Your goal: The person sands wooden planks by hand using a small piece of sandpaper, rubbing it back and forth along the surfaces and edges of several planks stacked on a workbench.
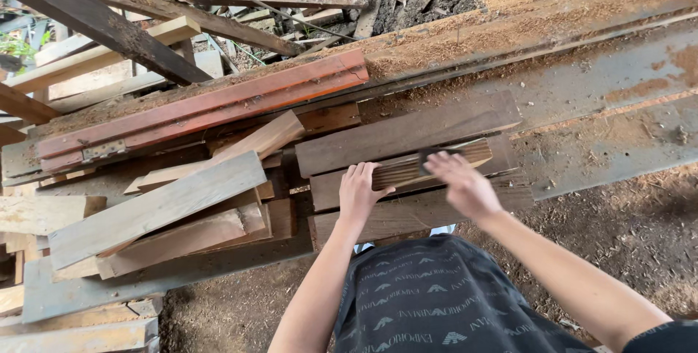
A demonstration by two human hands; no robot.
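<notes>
Sanding appeared to be the step in hand, judged from the hands alone. A narrow ribbed wood strip (pixel 429 164) lay across 2 darker planks (pixel 407 131) on a sawdust-covered bench (pixel 603 77). Its near end was pinned by the left hand (pixel 358 191), fingers laid flat and close together on it. A small dark block (pixel 429 154) was gripped by the right hand (pixel 465 187), blurred, fingers curled around it; what the block was could not be told. For a clean result, the strip was best kept pressed flat so it could not slide, strokes run along the grain, and the left fingertips held apart from the block's path. Loose offcuts (pixel 156 211) and a red beam (pixel 203 106) were stacked well apart to the left.
</notes>
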